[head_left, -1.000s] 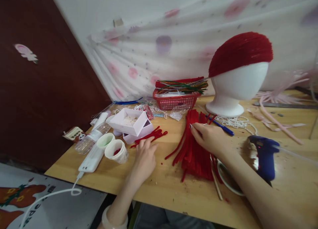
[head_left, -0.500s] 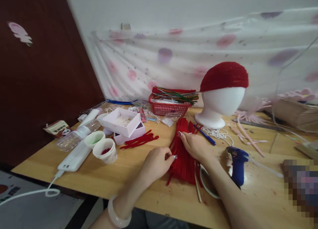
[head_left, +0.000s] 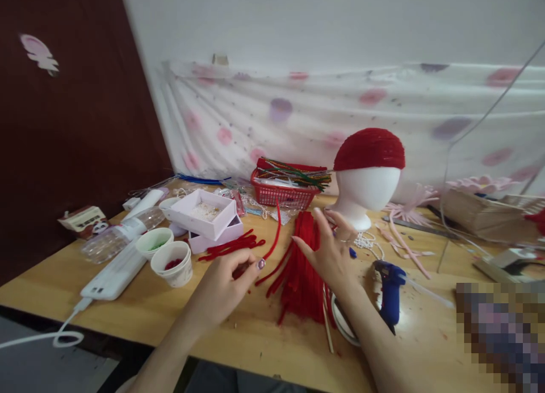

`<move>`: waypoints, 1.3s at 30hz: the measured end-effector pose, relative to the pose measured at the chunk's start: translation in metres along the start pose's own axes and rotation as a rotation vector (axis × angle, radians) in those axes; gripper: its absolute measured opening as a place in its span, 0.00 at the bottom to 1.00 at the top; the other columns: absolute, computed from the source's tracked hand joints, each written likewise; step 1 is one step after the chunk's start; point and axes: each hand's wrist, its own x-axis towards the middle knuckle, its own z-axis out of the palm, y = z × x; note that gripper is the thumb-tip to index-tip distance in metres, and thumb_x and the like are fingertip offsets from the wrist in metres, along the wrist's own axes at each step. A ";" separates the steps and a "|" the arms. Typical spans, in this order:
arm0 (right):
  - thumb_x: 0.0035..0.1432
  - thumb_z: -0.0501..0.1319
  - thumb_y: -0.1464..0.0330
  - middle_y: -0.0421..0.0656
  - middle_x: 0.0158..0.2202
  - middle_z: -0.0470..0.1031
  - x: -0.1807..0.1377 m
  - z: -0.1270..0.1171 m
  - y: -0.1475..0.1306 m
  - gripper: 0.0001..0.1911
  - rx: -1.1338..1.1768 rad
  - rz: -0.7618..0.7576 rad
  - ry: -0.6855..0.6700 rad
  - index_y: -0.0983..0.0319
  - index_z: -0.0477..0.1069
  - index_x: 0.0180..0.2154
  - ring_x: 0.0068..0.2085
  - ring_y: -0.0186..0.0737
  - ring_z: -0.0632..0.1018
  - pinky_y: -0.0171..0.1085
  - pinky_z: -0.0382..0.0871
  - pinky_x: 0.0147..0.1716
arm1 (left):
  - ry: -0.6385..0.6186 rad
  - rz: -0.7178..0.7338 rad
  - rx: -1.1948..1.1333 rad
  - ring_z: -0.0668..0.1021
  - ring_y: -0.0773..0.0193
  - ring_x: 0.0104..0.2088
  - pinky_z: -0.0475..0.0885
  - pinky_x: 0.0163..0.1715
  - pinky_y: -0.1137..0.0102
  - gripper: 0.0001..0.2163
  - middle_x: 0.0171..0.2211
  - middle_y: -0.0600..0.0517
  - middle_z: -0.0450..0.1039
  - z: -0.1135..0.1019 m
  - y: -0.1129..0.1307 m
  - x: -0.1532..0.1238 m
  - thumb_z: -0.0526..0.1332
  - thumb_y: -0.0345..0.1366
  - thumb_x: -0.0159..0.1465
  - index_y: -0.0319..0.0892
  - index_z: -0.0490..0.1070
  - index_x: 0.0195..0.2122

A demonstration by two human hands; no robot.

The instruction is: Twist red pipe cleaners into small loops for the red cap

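Note:
Between the thumb and fingers of my left hand (head_left: pixel 225 285) is pinched a single red pipe cleaner (head_left: pixel 277 228), its free end rising toward the basket. My right hand (head_left: pixel 334 256), fingers spread, hovers at the right side of a thick bundle of red pipe cleaners (head_left: pixel 301 274) lying on the table; whether it touches them I cannot tell. Behind it stands a white foam head (head_left: pixel 368 191) wearing a red cap-like covering (head_left: pixel 370 150). A few folded red pipe cleaners (head_left: pixel 234 245) lie left of the bundle.
A blue glue gun (head_left: pixel 389 293) lies right of my right forearm, near a wooden stick (head_left: pixel 327 325). Paper cups (head_left: pixel 172 268), stacked white boxes (head_left: pixel 215 220) and a power strip (head_left: pixel 113 282) occupy the left. A red basket (head_left: pixel 283 197) of pipe cleaners stands at the back.
My left hand has moved left, away from the bundle, with one red pipe cleaner drawn out. My right hand has lifted from the bundle and spread its fingers. The view has shifted slightly.

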 end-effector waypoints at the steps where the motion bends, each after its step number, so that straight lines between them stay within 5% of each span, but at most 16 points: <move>1: 0.62 0.61 0.57 0.58 0.57 0.66 0.000 -0.002 -0.004 0.24 0.073 -0.014 -0.009 0.59 0.68 0.57 0.60 0.64 0.64 0.62 0.53 0.59 | -0.048 0.006 -0.053 0.64 0.67 0.24 0.56 0.25 0.72 0.15 0.21 0.59 0.60 -0.001 -0.001 -0.003 0.56 0.45 0.65 0.43 0.64 0.23; 4: 0.65 0.56 0.56 0.56 0.58 0.66 -0.001 -0.010 -0.012 0.19 0.309 -0.035 -0.058 0.58 0.75 0.50 0.61 0.65 0.62 0.65 0.46 0.60 | -0.101 -0.021 -0.228 0.60 0.68 0.21 0.53 0.22 0.72 0.20 0.19 0.60 0.56 -0.006 -0.007 -0.009 0.55 0.53 0.65 0.43 0.66 0.24; 9: 0.71 0.36 0.55 0.48 0.36 0.79 0.000 -0.017 -0.024 0.34 0.612 -0.079 -0.247 0.58 0.77 0.36 0.42 0.48 0.78 0.46 0.71 0.45 | 0.155 -0.052 -0.495 0.59 0.70 0.18 0.53 0.20 0.73 0.25 0.15 0.60 0.54 -0.005 -0.022 -0.006 0.56 0.57 0.64 0.44 0.57 0.19; 12: 0.71 0.44 0.55 0.46 0.35 0.80 0.000 -0.016 -0.028 0.26 0.714 -0.013 -0.349 0.59 0.77 0.38 0.40 0.45 0.79 0.41 0.72 0.41 | 0.226 -0.047 -0.758 0.59 0.70 0.18 0.57 0.20 0.74 0.23 0.14 0.59 0.56 0.000 -0.023 -0.003 0.60 0.51 0.63 0.45 0.55 0.18; 17: 0.65 0.58 0.55 0.44 0.33 0.81 -0.001 -0.010 -0.028 0.17 0.851 0.101 -0.475 0.60 0.77 0.36 0.36 0.44 0.80 0.38 0.71 0.38 | 0.176 -0.042 -1.289 0.63 0.71 0.19 0.64 0.20 0.75 0.12 0.18 0.58 0.62 -0.006 -0.014 -0.001 0.65 0.34 0.58 0.42 0.64 0.22; 20: 0.63 0.61 0.56 0.45 0.32 0.80 -0.001 -0.007 -0.030 0.16 0.953 0.177 -0.502 0.61 0.76 0.32 0.36 0.44 0.79 0.39 0.70 0.40 | 0.298 -0.026 -1.439 0.67 0.72 0.22 0.68 0.23 0.76 0.06 0.23 0.58 0.65 -0.011 -0.013 0.005 0.66 0.29 0.56 0.40 0.68 0.27; 24: 0.67 0.55 0.55 0.43 0.31 0.82 -0.006 -0.001 -0.041 0.14 1.147 0.315 -0.480 0.58 0.71 0.36 0.39 0.43 0.81 0.42 0.70 0.46 | 0.425 -0.146 -1.124 0.76 0.68 0.31 0.74 0.35 0.72 0.09 0.30 0.55 0.72 0.009 -0.023 0.013 0.69 0.37 0.55 0.41 0.70 0.29; 27: 0.68 0.53 0.54 0.41 0.32 0.83 -0.012 0.003 -0.054 0.13 1.267 0.413 -0.437 0.55 0.64 0.37 0.39 0.43 0.82 0.44 0.72 0.46 | 0.344 -0.214 -0.958 0.77 0.65 0.28 0.74 0.32 0.70 0.11 0.28 0.52 0.74 0.041 -0.030 0.011 0.69 0.41 0.56 0.39 0.73 0.29; 31: 0.64 0.58 0.53 0.41 0.35 0.82 -0.018 0.006 -0.066 0.14 1.334 0.505 -0.442 0.54 0.61 0.35 0.30 0.42 0.81 0.42 0.75 0.33 | 0.222 -0.197 -0.646 0.74 0.65 0.22 0.69 0.22 0.72 0.14 0.24 0.55 0.71 0.073 -0.030 0.003 0.58 0.48 0.64 0.43 0.68 0.29; 35: 0.61 0.62 0.54 0.40 0.34 0.81 -0.018 0.006 -0.064 0.16 1.333 0.556 -0.385 0.55 0.61 0.31 0.28 0.38 0.79 0.40 0.74 0.32 | 0.287 -0.122 -0.444 0.69 0.68 0.19 0.63 0.20 0.74 0.14 0.20 0.58 0.66 0.080 -0.027 -0.003 0.51 0.46 0.68 0.45 0.64 0.28; 39: 0.55 0.68 0.55 0.38 0.30 0.76 -0.015 0.005 -0.062 0.16 1.286 0.573 -0.307 0.57 0.66 0.29 0.33 0.36 0.75 0.35 0.71 0.38 | 0.371 -0.171 -0.527 0.65 0.69 0.18 0.60 0.19 0.75 0.14 0.19 0.60 0.60 0.076 -0.029 -0.005 0.52 0.48 0.66 0.45 0.64 0.30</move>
